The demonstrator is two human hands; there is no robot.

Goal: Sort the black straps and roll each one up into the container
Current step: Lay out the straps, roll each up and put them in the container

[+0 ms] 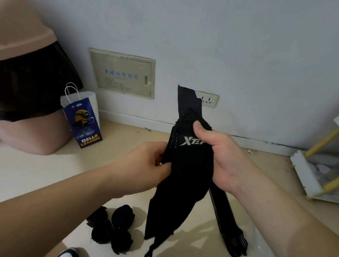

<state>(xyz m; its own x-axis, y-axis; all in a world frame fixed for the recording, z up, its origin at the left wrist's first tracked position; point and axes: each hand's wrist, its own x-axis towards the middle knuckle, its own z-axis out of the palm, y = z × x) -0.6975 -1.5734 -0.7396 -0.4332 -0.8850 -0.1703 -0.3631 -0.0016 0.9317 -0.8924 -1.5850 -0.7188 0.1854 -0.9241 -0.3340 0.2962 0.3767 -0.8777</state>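
Currently the black strap (183, 171) hangs between both hands: the right hand (218, 154) grips its logo end, and the left hand (150, 164) pinches its edge. Its loose ends dangle below and may twist, or may snag the rolled straps (112, 229) on the floor (23, 175) beneath the left hand.

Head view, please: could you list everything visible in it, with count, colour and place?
logo strap: 1, black with white lettering, held up at centre.
striped strap: 1, black with pale stripes, hangs from under the right hand to the floor.
rolled straps: about 4, black, on the floor, bottom centre.
bin: 1, pink with black liner, far left.
paper bag: 1, blue and white, beside the bin.
wall panel: 1, cream, left of the socket.
socket: 1, pale, behind the logo strap's top.
rack: 1, white with yellow bars, right edge.
shoe: 1, white and dark, bottom edge.
left hand: pinches the logo strap's left edge.
right hand: grips its upper right.
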